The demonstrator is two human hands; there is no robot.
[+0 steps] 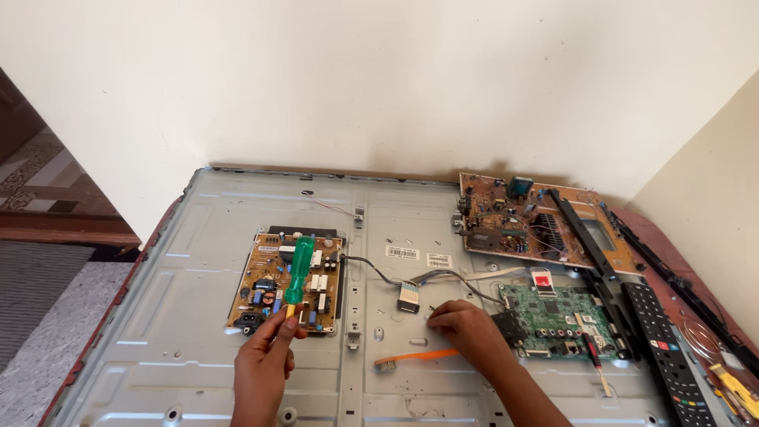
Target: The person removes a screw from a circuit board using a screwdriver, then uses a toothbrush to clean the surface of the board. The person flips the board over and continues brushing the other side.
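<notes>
Here, low in the middle of the frame, the left hand (273, 336) pinches a green screwdriver (299, 269) – handle up, leaning right – while the right hand (462, 320), fingers curled, touches the metal panel (198, 316) further right.

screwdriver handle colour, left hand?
Translucent green handle on the screwdriver, held by the left hand; head view.

I see a big metal panel (198, 332) lying flat. On it, one circuit board (286, 281) sits left and another board (553, 316) sits right. A third board (526, 221) lies far right. A toothbrush (411, 358) lies near, between my hands. A remote (668, 348) lies at the right edge.
</notes>
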